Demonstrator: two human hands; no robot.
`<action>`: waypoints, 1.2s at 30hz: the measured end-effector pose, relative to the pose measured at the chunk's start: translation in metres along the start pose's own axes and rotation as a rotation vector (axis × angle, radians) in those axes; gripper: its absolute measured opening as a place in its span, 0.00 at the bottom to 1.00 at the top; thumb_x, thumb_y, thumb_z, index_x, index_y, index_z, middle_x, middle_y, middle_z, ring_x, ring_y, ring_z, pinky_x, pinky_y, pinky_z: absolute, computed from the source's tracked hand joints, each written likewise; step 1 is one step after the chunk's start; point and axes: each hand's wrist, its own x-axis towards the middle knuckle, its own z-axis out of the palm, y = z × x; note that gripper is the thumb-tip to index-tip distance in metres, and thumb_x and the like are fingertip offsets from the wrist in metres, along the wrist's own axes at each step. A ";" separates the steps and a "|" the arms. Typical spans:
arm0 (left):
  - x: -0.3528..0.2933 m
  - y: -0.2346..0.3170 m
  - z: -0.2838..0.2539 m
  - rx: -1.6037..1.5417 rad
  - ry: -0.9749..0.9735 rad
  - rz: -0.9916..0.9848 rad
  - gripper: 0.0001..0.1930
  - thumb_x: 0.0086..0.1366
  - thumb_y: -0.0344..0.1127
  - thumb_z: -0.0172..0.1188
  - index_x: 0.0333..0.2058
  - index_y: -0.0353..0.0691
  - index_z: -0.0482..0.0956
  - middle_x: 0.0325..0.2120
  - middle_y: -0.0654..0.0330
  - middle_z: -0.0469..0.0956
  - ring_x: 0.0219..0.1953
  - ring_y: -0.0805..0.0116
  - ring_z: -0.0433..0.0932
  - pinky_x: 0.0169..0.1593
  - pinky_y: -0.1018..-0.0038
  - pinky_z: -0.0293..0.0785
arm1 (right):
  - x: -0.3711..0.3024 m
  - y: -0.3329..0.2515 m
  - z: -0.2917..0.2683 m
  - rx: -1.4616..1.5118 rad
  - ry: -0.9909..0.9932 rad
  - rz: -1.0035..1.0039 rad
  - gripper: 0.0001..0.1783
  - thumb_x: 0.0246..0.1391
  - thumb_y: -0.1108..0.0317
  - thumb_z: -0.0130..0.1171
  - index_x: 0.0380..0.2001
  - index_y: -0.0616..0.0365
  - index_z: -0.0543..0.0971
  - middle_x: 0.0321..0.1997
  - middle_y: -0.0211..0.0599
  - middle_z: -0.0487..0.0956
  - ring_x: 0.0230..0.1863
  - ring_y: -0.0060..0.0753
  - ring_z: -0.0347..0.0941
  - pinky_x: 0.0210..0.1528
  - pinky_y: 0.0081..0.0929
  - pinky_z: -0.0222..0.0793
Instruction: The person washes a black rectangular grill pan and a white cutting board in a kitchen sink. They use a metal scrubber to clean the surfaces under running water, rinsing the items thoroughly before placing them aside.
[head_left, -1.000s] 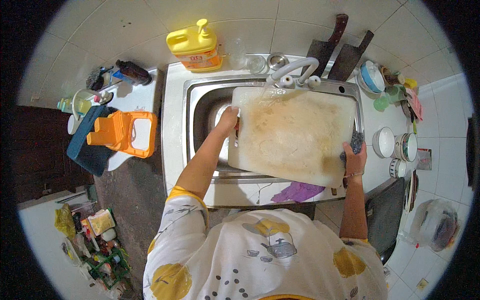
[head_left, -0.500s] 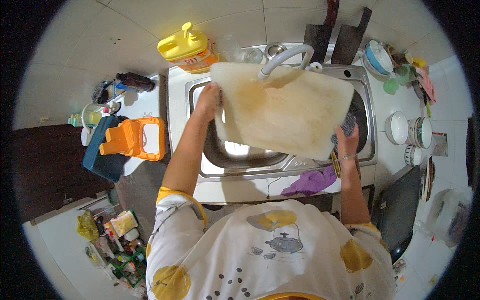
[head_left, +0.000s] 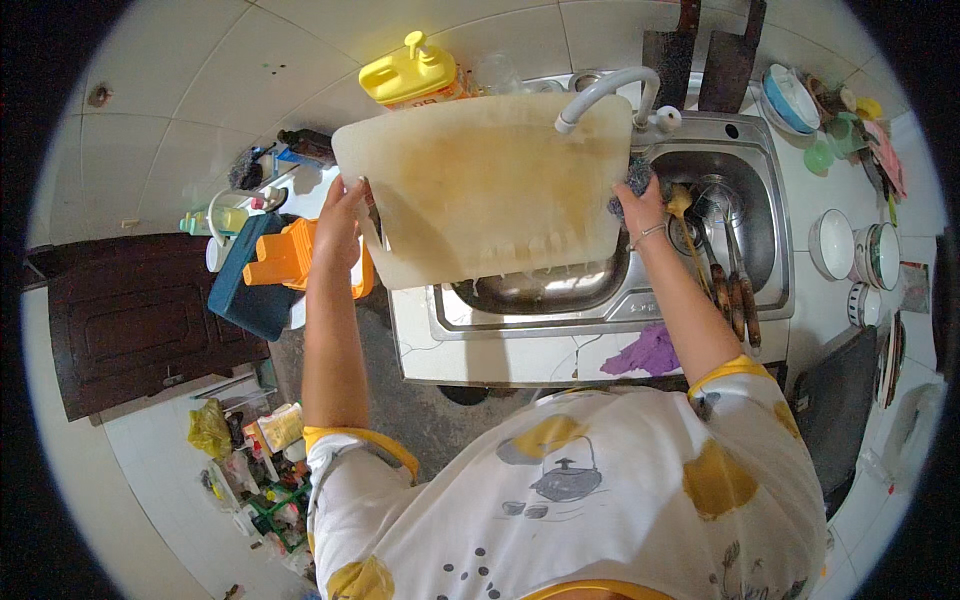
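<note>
A stained, off-white cutting board is held up over the left basin of the steel sink, under the white faucet. At its left end my left hand is closed on the edge, beside the slot there. My right hand grips the right edge and has a grey steel wool scrubber pressed against it. The fingers behind the board are hidden. Wet streaks show along its lower part. Several long-handled cooking utensils lie in the right basin, their handles over its front rim.
Behind the board stands a yellow pump jug. Two dark cleavers lean on the wall. Bowls are on the right counter, a purple cloth on the front edge. An orange plastic holder sits left.
Both hands have carried the cutting board left, uncovering the right basin and its utensils. It has turned so that its right end sits higher than before. The view has shifted slightly.
</note>
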 end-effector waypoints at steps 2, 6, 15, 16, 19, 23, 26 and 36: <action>-0.014 0.004 -0.003 0.049 0.030 0.030 0.22 0.64 0.34 0.50 0.57 0.45 0.61 0.42 0.64 0.73 0.41 0.73 0.71 0.45 0.69 0.64 | 0.027 0.034 0.011 0.144 0.032 -0.080 0.35 0.42 0.64 0.64 0.52 0.64 0.62 0.50 0.44 0.72 0.47 0.38 0.70 0.50 0.30 0.65; -0.036 -0.015 -0.019 -0.201 -0.254 0.244 0.30 0.60 0.30 0.55 0.61 0.48 0.56 0.42 0.64 0.70 0.35 0.74 0.70 0.40 0.73 0.66 | 0.018 0.006 0.017 0.398 -0.069 0.037 0.31 0.43 0.67 0.62 0.50 0.62 0.63 0.44 0.39 0.73 0.41 0.35 0.72 0.42 0.31 0.70; -0.119 -0.055 -0.005 -0.316 -0.034 0.106 0.34 0.60 0.30 0.53 0.62 0.48 0.47 0.44 0.60 0.68 0.33 0.72 0.74 0.38 0.73 0.76 | 0.058 0.047 0.057 0.044 -0.164 0.238 0.26 0.44 0.66 0.57 0.49 0.57 0.67 0.37 0.39 0.75 0.41 0.39 0.73 0.40 0.35 0.72; -0.120 -0.067 -0.008 -0.354 -0.017 0.048 0.32 0.60 0.29 0.52 0.61 0.46 0.49 0.44 0.59 0.68 0.35 0.71 0.75 0.39 0.72 0.76 | 0.064 0.056 0.062 -0.096 -0.216 0.188 0.30 0.43 0.63 0.58 0.51 0.59 0.66 0.42 0.43 0.74 0.44 0.41 0.71 0.45 0.35 0.69; -0.131 -0.086 0.003 -0.533 0.066 -0.046 0.24 0.60 0.28 0.50 0.56 0.38 0.58 0.43 0.55 0.71 0.38 0.68 0.77 0.39 0.70 0.78 | 0.084 0.074 0.069 -0.596 -0.285 0.013 0.36 0.41 0.54 0.58 0.54 0.61 0.66 0.55 0.52 0.69 0.55 0.48 0.65 0.60 0.36 0.58; -0.150 -0.114 0.016 -0.620 0.170 -0.061 0.26 0.56 0.27 0.50 0.55 0.39 0.59 0.38 0.58 0.71 0.32 0.71 0.75 0.36 0.73 0.77 | 0.051 -0.020 0.056 -1.059 -0.289 -0.463 0.27 0.44 0.53 0.56 0.47 0.56 0.74 0.52 0.54 0.68 0.54 0.49 0.65 0.56 0.36 0.62; -0.155 -0.111 0.034 -0.700 0.246 -0.089 0.27 0.55 0.26 0.50 0.55 0.41 0.60 0.34 0.61 0.71 0.28 0.75 0.73 0.30 0.76 0.75 | 0.053 -0.048 0.032 -1.016 -0.305 -0.576 0.26 0.46 0.53 0.55 0.47 0.56 0.73 0.48 0.50 0.73 0.53 0.46 0.67 0.56 0.36 0.63; -0.165 -0.131 0.023 -0.611 0.189 -0.052 0.24 0.53 0.26 0.51 0.51 0.39 0.63 0.25 0.67 0.68 0.22 0.80 0.67 0.23 0.81 0.68 | 0.116 -0.076 0.032 -1.506 -0.379 -0.249 0.35 0.49 0.56 0.53 0.58 0.59 0.58 0.47 0.53 0.75 0.47 0.51 0.73 0.48 0.42 0.68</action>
